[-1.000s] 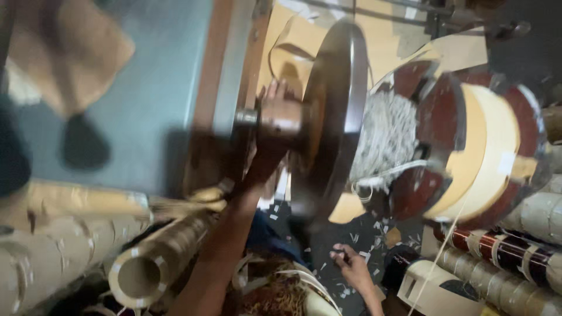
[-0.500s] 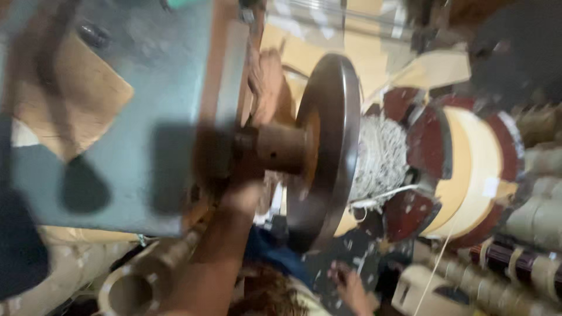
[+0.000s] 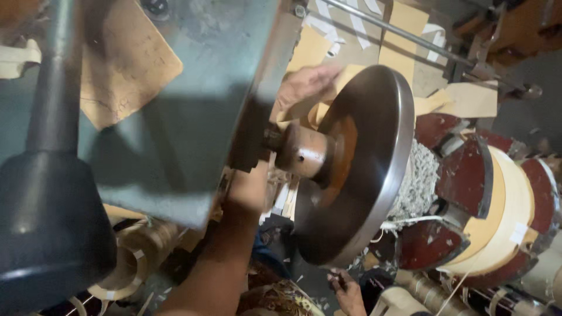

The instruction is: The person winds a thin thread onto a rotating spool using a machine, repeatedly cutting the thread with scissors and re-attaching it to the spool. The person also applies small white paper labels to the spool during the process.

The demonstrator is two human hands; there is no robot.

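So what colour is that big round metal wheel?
The metal wheel is dark grey with a rusty orange-brown patch near its hub, seen in the head view.

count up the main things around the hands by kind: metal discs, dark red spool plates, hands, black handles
metal disc: 1
dark red spool plates: 2 in clear view
hands: 2, the left hand behind the disc, the right hand low down below it
black handle: 1
total: 6
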